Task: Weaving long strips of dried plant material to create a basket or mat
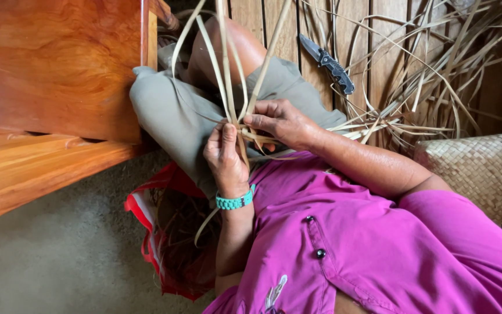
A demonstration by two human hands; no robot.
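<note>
Beside your left hand stands a big reddish wooden bench [59, 70]. Under both hands lie your grey shorts [175, 116] and the plank floor [379, 52]. Past your right hand spreads a loose heap of dried leaf strips [437, 81], with a woven palm basket [477, 168] near your right elbow. Below your left wrist sits a red bag [146, 215]. Beyond your right hand, well apart, lies an open folding knife [329, 64]. Your hands are close together over your lap: your left hand [226, 160], with a teal bracelet [233, 201], and your right hand [280, 122] both pinch the crossing of the pale weaving strips [236, 87], which fan away from your fingers.
</note>
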